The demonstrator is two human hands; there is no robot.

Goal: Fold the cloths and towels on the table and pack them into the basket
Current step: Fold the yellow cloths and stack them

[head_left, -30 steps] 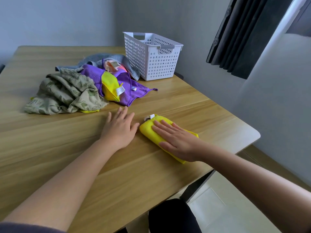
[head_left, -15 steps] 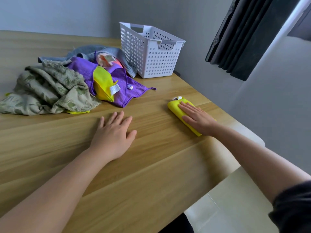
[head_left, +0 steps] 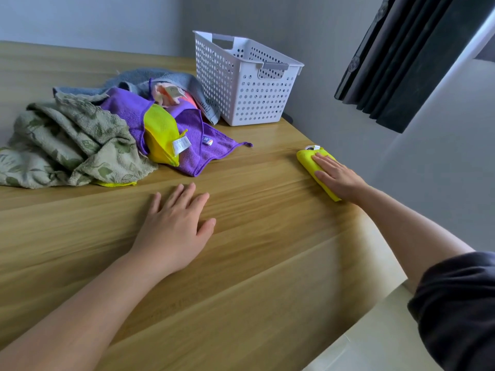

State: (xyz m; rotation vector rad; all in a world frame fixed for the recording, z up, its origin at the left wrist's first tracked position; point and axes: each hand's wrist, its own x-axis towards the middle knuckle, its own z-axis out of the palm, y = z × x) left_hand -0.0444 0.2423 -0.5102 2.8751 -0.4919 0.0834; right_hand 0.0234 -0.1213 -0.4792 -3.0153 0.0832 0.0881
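Note:
A folded yellow cloth (head_left: 308, 159) lies near the table's right edge, and my right hand (head_left: 337, 177) presses flat on it with straight fingers. My left hand (head_left: 175, 226) rests palm down on the bare wooden table (head_left: 254, 236), holding nothing. A white perforated basket (head_left: 246, 84) stands at the back, beyond the folded cloth. To its left is a heap of unfolded cloths: a green leaf-patterned towel (head_left: 69, 145), a purple cloth (head_left: 198, 148), a yellow cloth (head_left: 160, 132), a grey towel (head_left: 139, 81) and a pink cloth (head_left: 171, 95).
The table's right edge runs diagonally close to my right hand, with pale floor (head_left: 375, 338) below it. A grey wall and a dark curtain (head_left: 407, 57) stand behind the basket.
My right hand has slid the folded yellow cloth away from my left hand, to the right and toward the basket side. My left hand has stayed flat on the table.

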